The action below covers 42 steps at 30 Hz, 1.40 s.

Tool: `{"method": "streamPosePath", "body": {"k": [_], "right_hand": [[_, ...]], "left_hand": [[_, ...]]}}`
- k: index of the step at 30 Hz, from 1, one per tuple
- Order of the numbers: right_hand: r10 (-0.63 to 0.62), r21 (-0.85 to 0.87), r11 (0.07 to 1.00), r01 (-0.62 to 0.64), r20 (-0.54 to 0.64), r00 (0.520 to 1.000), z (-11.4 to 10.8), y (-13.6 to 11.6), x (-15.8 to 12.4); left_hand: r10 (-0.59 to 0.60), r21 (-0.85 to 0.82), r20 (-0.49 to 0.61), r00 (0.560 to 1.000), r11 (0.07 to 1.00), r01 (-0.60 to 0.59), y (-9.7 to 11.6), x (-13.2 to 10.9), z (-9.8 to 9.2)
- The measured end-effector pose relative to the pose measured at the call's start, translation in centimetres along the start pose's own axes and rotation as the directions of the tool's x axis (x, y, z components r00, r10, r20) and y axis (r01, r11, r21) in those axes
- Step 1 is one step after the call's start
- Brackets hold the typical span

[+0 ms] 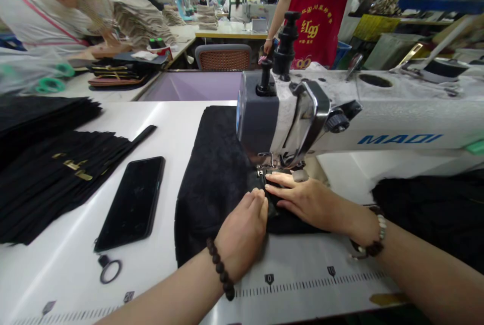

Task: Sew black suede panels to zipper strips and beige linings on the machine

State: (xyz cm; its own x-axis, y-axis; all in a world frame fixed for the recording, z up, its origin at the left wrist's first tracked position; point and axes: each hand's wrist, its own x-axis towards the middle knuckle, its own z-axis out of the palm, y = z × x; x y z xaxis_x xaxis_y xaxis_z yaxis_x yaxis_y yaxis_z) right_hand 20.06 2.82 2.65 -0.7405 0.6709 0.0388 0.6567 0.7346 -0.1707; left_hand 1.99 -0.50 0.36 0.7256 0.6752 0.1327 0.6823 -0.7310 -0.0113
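Note:
Black fabric [212,163] lies spread on the white table, running under the needle area of a sewing machine [260,113]. My left hand [245,229] is closed at the fabric's near part, its fingertips pinched together just in front of the presser foot [260,171]. What exactly sits between those fingertips is partly hidden, but the cloth there is pinched. Flat on the fabric, right of the presser foot, rests my right hand [306,199] with fingers stretched out. A grey band is on one of its fingers.
Left of the fabric lie a black phone [130,204] with a ring strap and stacked black pieces [71,163] with gold-coloured parts. More black cloth [427,209] is at right. A ruler scale [302,284] marks the table's near edge. A person in a red apron [321,12] stands behind the machine.

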Motion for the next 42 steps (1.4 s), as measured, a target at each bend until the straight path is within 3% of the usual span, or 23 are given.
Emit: {"method": "streamPosePath", "body": {"k": [7,15,22,28,42], "right_hand": [[-0.001,0.054,0.999,0.005,-0.065,0.998,-0.1,1.1,0.6],[0.043,0.227,0.974,-0.016,-0.115,0.992,0.2,1.8,0.6],[0.032,0.166,0.986,-0.012,-0.118,0.992,0.8,1.6,0.6],[0.033,0.211,0.977,-0.009,-0.109,0.993,0.5,1.7,0.6],[-0.003,0.076,0.997,0.018,-0.197,0.980,0.9,2.7,1.3]], "left_hand": [[-0.062,-0.088,0.008,0.998,0.994,0.062,-0.9,0.8,-0.4],[-0.114,-0.350,-0.076,0.991,0.933,0.081,-1.8,0.4,-0.3],[-0.059,-0.198,-0.097,0.994,0.979,0.039,-1.4,0.1,0.1],[-0.010,-0.057,-0.141,0.990,0.998,0.003,-1.4,0.3,0.7],[-0.106,-0.205,0.017,0.994,0.973,0.107,-2.3,1.9,-0.1]]}}
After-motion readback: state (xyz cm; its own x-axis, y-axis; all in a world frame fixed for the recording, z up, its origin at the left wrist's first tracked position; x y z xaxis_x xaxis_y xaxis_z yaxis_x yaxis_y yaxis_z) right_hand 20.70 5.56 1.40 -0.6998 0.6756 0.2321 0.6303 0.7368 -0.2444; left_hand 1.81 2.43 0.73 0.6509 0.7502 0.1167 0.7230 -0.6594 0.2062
